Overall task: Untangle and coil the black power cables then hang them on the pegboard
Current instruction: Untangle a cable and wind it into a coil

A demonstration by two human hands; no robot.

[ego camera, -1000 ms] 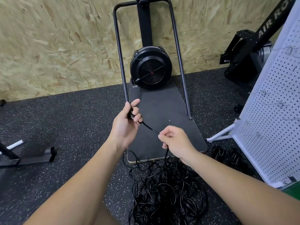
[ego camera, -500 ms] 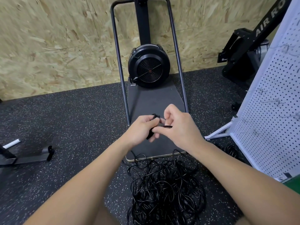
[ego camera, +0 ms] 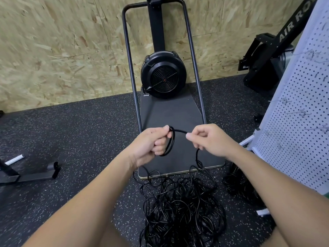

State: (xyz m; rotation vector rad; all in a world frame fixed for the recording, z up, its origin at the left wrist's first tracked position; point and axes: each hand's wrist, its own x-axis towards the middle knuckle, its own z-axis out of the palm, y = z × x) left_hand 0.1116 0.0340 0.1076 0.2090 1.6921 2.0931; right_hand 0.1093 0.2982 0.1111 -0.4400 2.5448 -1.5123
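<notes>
A tangled heap of black power cables [ego camera: 179,209] lies on the speckled floor below my hands. My left hand [ego camera: 151,143] is closed around a small coil of black cable [ego camera: 170,143], a loop or two hanging from the fingers. My right hand [ego camera: 208,138] pinches the same cable a short span to the right; from there the cable drops down into the heap. The white pegboard [ego camera: 299,111] stands at the right, with several wire hooks on it.
A fan machine [ego camera: 163,75] with a tubular frame and a dark base plate [ego camera: 174,114] stands straight ahead against the chipboard wall. More black cable [ego camera: 236,182] lies at the pegboard's foot. A black rower [ego camera: 267,56] is at the far right, a metal foot [ego camera: 32,173] at the left.
My hands met in front of me, then drew apart again. A small loop of cable now hangs from my left hand, and my right hand has slid out along the cable.
</notes>
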